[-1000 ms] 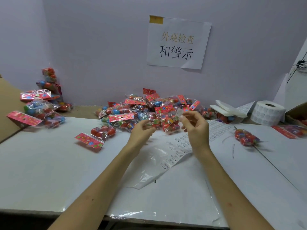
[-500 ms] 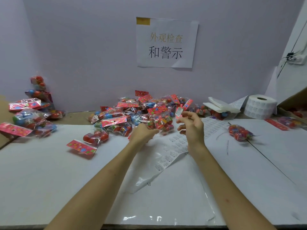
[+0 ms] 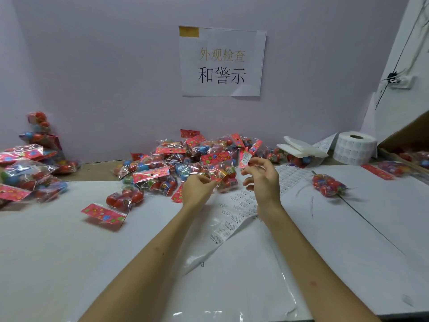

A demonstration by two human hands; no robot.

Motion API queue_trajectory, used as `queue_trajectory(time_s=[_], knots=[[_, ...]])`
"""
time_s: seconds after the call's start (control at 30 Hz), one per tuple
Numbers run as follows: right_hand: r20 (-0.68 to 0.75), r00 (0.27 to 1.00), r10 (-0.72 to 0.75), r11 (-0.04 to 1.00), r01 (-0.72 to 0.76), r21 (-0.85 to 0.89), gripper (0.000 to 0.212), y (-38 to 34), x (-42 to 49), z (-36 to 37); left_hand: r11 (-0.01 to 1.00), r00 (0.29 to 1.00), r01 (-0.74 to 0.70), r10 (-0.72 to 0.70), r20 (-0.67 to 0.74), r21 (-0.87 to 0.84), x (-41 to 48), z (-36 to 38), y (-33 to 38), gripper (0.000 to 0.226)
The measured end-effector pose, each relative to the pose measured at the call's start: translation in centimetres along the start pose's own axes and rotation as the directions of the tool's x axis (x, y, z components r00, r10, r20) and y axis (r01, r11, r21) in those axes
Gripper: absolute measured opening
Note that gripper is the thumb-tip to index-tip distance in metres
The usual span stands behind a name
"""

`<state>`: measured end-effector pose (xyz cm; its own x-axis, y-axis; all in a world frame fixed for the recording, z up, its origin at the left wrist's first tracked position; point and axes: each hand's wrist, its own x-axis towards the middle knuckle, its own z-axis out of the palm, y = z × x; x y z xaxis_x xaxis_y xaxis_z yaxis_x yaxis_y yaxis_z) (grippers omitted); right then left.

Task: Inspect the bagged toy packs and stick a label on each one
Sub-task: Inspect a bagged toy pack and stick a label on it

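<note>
The pile (image 3: 185, 156) lies at the far edge of the bench (image 3: 69, 263). Our left hand (image 3: 197, 190) grips the front pack (image 3: 228, 180) with curled fingers; we should pull its film flat. Our right hand (image 3: 263, 180) pinches one label (image 3: 245, 159) between thumb and forefinger, the other fingers loose. We should lay it from one edge, avoiding wrinkles. The sheet (image 3: 232, 219) under our wrists could snag.
</note>
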<state>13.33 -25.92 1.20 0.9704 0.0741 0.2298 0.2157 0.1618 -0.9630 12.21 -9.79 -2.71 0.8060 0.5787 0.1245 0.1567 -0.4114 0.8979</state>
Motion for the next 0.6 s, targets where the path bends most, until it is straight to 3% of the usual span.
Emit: queue_trajectory(time_s=[0.1, 0.27, 0.37, 0.53, 0.6], knots=[[0.001, 1.000, -0.002, 1.000, 0.002, -0.006, 0.018, 0.0, 0.0, 0.0, 0.999, 0.999, 0.048, -0.049, 0.022, 0.026, 0.4, 0.3, 0.0, 0.032], [0.008, 1.000, 0.007, 1.000, -0.007, -0.020, 0.016, 0.4, 0.1, -0.1, 0.983, 0.995, 0.101, -0.102, 0.004, 0.151, 0.3, 1.4, 0.2, 0.013], [0.003, 1.000, 0.011, 0.999, -0.011, -0.031, 0.017, 0.5, 0.1, -0.2, 0.978, 0.996, 0.087, -0.081, -0.040, 0.187, 0.1, 1.7, 0.0, 0.014], [-0.011, 1.000, 0.008, 0.999, -0.008, -0.039, 0.018, 0.4, 0.3, -0.3, 0.970, 0.991, 0.136, -0.132, -0.033, 0.203, 0.4, 2.1, 0.2, 0.054], [-0.012, 1.000, 0.006, 0.999, -0.007, -0.044, 0.018, 0.5, 0.3, -0.3, 0.955, 0.986, 0.164, -0.165, -0.018, 0.247, 0.5, 2.4, 0.5, 0.058]])
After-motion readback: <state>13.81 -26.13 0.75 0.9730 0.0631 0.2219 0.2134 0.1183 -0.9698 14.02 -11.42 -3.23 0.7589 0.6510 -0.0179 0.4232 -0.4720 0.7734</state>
